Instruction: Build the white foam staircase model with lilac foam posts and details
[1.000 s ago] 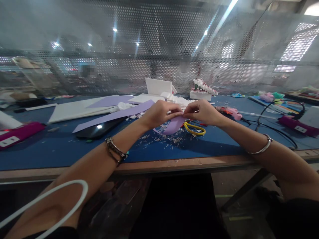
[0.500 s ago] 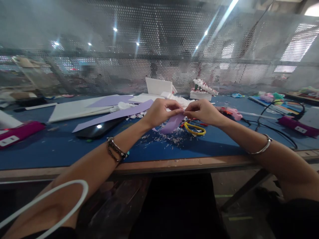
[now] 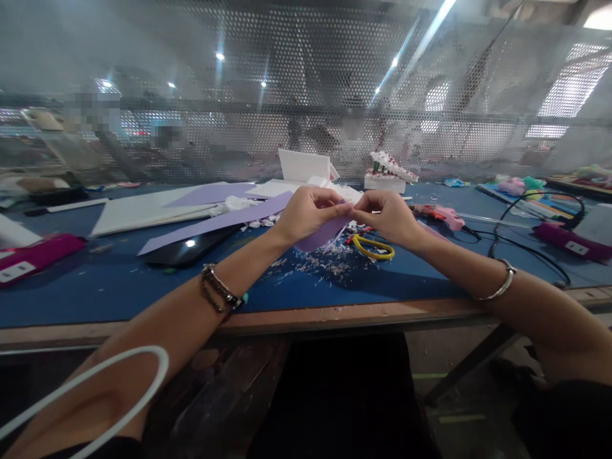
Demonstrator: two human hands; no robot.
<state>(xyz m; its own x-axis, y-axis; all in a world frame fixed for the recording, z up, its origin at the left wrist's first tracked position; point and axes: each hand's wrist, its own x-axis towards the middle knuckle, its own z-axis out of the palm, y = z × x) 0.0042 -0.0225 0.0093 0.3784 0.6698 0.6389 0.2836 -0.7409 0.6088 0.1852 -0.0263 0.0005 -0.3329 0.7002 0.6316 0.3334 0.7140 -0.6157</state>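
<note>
My left hand [image 3: 306, 213] and my right hand [image 3: 388, 215] meet above the blue table [image 3: 119, 287], fingers pinched together on a small lilac paper strip [image 3: 321, 235] that curves down between them. Under the hands lies a scatter of paper scraps [image 3: 325, 266]. Yellow-handled scissors [image 3: 373, 247] rest on the table just below my right hand. A long lilac paper strip [image 3: 215, 223] lies to the left of my left hand.
A black phone [image 3: 184, 252] lies by the long strip. White foam sheets [image 3: 153, 207] and a white box [image 3: 305, 167] sit behind. A pink glue gun [image 3: 442, 217] and black cable [image 3: 530, 245] lie right. Magenta blocks [image 3: 33, 258] sit left; perforated screen behind.
Both hands rose slightly and drew closer together. The lilac strip between them has turned flatter and hangs less far down toward the table.
</note>
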